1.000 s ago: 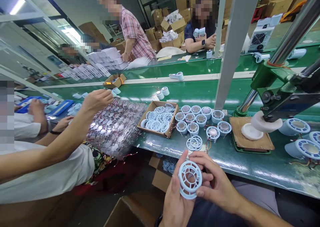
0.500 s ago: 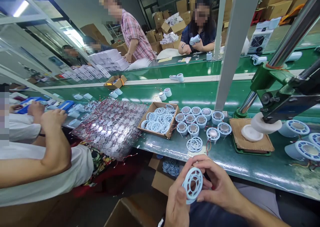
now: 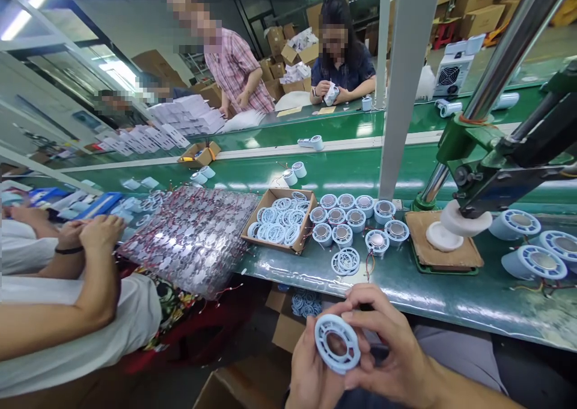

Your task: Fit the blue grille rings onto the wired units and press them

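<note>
Both my hands hold one pale blue round grille ring point(image 3: 337, 343) in front of my lap, below the green bench edge. My left hand point(image 3: 311, 373) supports it from the left and below. My right hand point(image 3: 387, 352) pinches its right rim with thumb and fingers. On the bench just beyond lie two loose grille rings point(image 3: 346, 260), a cardboard box of the same rings point(image 3: 278, 221), and several blue cups with metal discs inside point(image 3: 349, 218).
A green lever press point(image 3: 491, 175) with a white pad stands over a brown board point(image 3: 444, 253) at right. A grey post point(image 3: 401, 90) rises mid-bench. A sheet of wired discs point(image 3: 193, 238) overhangs the edge at left beside a seated co-worker's arm point(image 3: 67, 301). More people work across the conveyor.
The ring has turned in my hands and sits slightly lower. The co-worker's raised hand at left came down from the wired sheet to rest by their other arm. My view shifted slightly.
</note>
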{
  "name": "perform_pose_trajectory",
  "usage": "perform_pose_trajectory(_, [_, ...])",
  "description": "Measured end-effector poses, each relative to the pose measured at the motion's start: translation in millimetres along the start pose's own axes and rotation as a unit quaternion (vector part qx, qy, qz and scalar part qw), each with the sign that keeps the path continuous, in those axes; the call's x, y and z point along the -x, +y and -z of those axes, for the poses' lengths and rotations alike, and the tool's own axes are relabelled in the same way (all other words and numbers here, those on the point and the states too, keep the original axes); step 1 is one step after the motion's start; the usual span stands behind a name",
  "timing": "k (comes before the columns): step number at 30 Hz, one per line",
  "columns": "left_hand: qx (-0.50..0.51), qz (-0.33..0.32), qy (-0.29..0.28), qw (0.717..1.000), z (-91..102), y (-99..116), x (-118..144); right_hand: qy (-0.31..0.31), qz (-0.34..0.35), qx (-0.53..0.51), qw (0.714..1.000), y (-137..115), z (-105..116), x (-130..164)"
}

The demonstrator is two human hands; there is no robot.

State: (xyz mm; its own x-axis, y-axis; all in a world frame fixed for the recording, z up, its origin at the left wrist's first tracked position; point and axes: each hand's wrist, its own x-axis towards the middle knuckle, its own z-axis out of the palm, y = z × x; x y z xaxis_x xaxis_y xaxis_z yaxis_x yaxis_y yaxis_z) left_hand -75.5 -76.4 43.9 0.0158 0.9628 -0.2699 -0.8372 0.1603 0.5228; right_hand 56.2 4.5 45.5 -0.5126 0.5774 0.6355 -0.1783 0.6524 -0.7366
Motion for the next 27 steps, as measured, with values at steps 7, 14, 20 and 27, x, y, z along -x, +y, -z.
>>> perform_pose_trajectory(7, [0.041,0.004,0.056,0.998,3.4,-4.0,-5.3,0.013,-0.043,0.004,0.999,-0.6,1.7,-0.5])
perform_pose_trajectory(14, [0.006,-0.074,0.166,0.983,5.1,-18.4,-7.4,0.067,-0.107,0.022,0.992,5.5,0.4,-2.3])
perform_pose_trajectory(20, [-0.024,-0.097,0.201,0.974,-5.3,-13.3,-5.8,0.039,-0.201,-0.024,0.979,11.6,-1.9,-2.4])
perform_pose_trajectory(27, [-0.049,-0.096,0.200,0.974,3.2,-17.7,-16.3,-0.112,-0.196,0.097,0.969,20.9,2.6,11.6])
